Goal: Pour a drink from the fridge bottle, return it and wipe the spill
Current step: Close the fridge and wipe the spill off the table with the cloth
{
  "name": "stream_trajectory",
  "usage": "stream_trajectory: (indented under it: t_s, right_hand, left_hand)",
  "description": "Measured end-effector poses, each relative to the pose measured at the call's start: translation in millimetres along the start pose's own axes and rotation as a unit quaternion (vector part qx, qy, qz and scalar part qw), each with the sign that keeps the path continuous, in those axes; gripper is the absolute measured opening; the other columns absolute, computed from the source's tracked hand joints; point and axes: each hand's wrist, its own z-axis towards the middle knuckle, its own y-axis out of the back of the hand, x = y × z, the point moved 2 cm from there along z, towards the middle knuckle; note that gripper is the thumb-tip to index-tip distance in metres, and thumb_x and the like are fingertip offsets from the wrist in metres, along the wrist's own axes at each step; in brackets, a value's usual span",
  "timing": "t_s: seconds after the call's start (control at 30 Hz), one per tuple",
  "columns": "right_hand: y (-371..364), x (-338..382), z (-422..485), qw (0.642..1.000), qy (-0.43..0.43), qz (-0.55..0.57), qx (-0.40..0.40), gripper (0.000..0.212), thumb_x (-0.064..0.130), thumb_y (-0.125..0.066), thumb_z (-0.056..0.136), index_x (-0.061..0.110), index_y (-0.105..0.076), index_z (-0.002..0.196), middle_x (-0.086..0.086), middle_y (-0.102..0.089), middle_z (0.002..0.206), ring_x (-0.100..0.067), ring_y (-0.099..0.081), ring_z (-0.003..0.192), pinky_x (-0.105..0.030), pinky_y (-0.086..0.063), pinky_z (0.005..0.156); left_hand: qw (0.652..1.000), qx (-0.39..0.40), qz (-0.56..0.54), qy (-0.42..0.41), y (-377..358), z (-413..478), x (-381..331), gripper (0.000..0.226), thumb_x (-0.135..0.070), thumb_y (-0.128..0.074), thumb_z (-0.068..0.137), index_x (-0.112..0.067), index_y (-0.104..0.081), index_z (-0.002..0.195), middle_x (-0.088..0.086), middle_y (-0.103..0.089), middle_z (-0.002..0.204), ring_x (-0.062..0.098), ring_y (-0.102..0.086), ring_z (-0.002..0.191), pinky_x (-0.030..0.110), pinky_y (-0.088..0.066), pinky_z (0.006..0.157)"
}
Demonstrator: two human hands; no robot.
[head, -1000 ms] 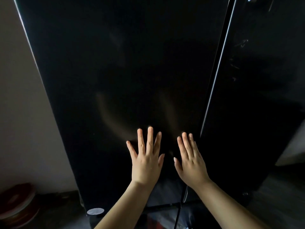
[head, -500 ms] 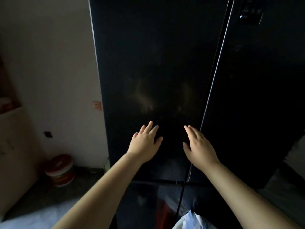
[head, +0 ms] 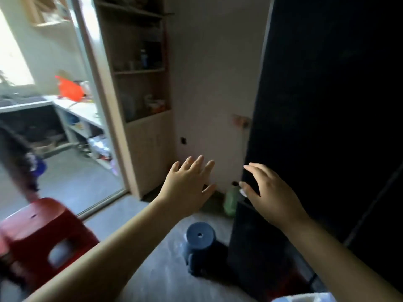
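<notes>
The black fridge (head: 327,105) fills the right side of the head view, doors closed. My left hand (head: 187,186) hangs in the air left of the fridge, fingers spread, holding nothing. My right hand (head: 270,192) is near the fridge's left edge, fingers apart and empty. A green bottle (head: 231,200) stands on the floor between wall and fridge, partly hidden by my right hand. No drink bottle or glass is visible.
A small blue stool (head: 199,240) stands on the floor below my hands. A red stool (head: 41,225) is at lower left. A wooden shelf cabinet (head: 141,94) stands by the wall, with a doorway to a kitchen counter (head: 72,107) at left.
The view has swung left, away from the fridge front toward the wall, cabinet and doorway. Both hands have come off the fridge door and are now in the air.
</notes>
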Motion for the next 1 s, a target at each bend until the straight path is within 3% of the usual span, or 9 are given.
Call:
stream_trajectory:
  t_s: [0.07, 0.17, 0.3, 0.37, 0.43, 0.53, 0.67, 0.87, 1.0]
  right_hand:
    - [-24, 42, 20, 0.998, 0.032, 0.056, 0.012, 0.051, 0.041, -0.048, 0.094, 0.017, -0.044, 0.138, 0.002, -0.040, 0.146, -0.011, -0.035, 0.135, -0.023, -0.031, 0.107]
    - [-57, 108, 50, 0.990, 0.094, 0.106, 0.022, 0.051, 0.042, -0.048, 0.094, 0.017, -0.044, 0.138, 0.001, -0.042, 0.145, -0.012, -0.035, 0.135, -0.018, -0.025, 0.103]
    - [-97, 193, 84, 0.971, 0.172, 0.157, 0.052, 0.053, 0.043, -0.049, 0.093, 0.016, -0.042, 0.139, 0.000, -0.043, 0.144, -0.014, -0.040, 0.131, -0.021, -0.031, 0.104]
    - [-118, 234, 102, 0.962, 0.208, 0.166, 0.061, 0.062, 0.052, -0.041, 0.090, 0.014, -0.042, 0.139, -0.001, -0.045, 0.142, -0.015, -0.041, 0.130, -0.020, -0.029, 0.101]
    - [-140, 272, 121, 0.951, 0.243, 0.176, 0.072, 0.072, 0.060, -0.030, 0.084, 0.013, -0.043, 0.138, -0.004, -0.048, 0.139, -0.017, -0.043, 0.129, -0.022, -0.030, 0.101]
    - [-172, 323, 147, 0.937, 0.289, 0.175, 0.085, 0.071, 0.058, -0.030, 0.086, 0.011, -0.044, 0.137, -0.007, -0.050, 0.138, -0.020, -0.043, 0.130, -0.023, -0.029, 0.101]
    - [-215, 381, 169, 0.924, 0.325, 0.177, 0.098, 0.063, 0.053, -0.036, 0.090, 0.008, -0.047, 0.133, -0.010, -0.054, 0.134, -0.023, -0.049, 0.126, -0.031, -0.037, 0.101]
    - [-275, 452, 187, 0.902, 0.358, 0.201, 0.132, 0.061, 0.052, -0.037, 0.090, 0.012, -0.047, 0.136, -0.008, -0.052, 0.137, -0.022, -0.046, 0.128, -0.035, -0.040, 0.102]
    - [-306, 513, 188, 0.868, 0.406, 0.230, 0.172, 0.058, 0.047, -0.044, 0.089, 0.010, -0.050, 0.134, -0.012, -0.054, 0.134, -0.026, -0.050, 0.124, -0.031, -0.039, 0.098]
  left_hand:
    - [0.999, -0.019, 0.004, 0.036, 12, -25, 38, 0.059, -0.054, -0.034, 0.087, -0.018, -0.061, 0.125, 0.006, -0.059, 0.131, 0.029, -0.059, 0.115, 0.047, -0.051, 0.087]
    - [0.996, -0.026, 0.019, 0.089, 28, -60, 91, 0.056, -0.053, -0.035, 0.086, -0.017, -0.066, 0.117, 0.007, -0.063, 0.123, 0.030, -0.062, 0.109, 0.045, -0.052, 0.083]
    - [0.981, 0.016, -0.003, 0.193, 41, -100, 163, 0.076, -0.064, -0.015, 0.083, -0.023, -0.048, 0.137, 0.005, -0.044, 0.147, 0.027, -0.043, 0.134, 0.047, -0.040, 0.102]
    - [0.972, 0.027, 0.027, 0.234, 43, -117, 200, 0.083, -0.067, -0.004, 0.079, -0.028, -0.035, 0.145, 0.003, -0.028, 0.156, 0.026, -0.028, 0.143, 0.047, -0.028, 0.110]
    - [0.963, 0.033, 0.056, 0.263, 43, -132, 236, 0.085, -0.067, -0.002, 0.078, -0.029, -0.032, 0.147, 0.003, -0.025, 0.157, 0.027, -0.024, 0.144, 0.049, -0.025, 0.113]
    - [0.950, 0.029, 0.077, 0.303, 45, -149, 291, 0.081, -0.066, -0.009, 0.080, -0.025, -0.042, 0.143, 0.007, -0.038, 0.151, 0.030, -0.035, 0.139, 0.052, -0.031, 0.109]
    - [0.931, 0.012, 0.118, 0.345, 46, -180, 358, 0.064, -0.057, -0.031, 0.085, -0.017, -0.064, 0.122, 0.013, -0.063, 0.126, 0.037, -0.061, 0.114, 0.055, -0.050, 0.086]
    - [0.897, 0.051, 0.142, 0.416, 33, -230, 420, 0.062, -0.055, -0.033, 0.085, -0.016, -0.066, 0.119, 0.014, -0.066, 0.121, 0.037, -0.063, 0.110, 0.055, -0.051, 0.084]
    - [0.860, 0.052, 0.155, 0.484, 35, -278, 449, 0.061, -0.055, -0.031, 0.086, -0.016, -0.067, 0.118, 0.014, -0.066, 0.121, 0.039, -0.061, 0.112, 0.055, -0.049, 0.087]
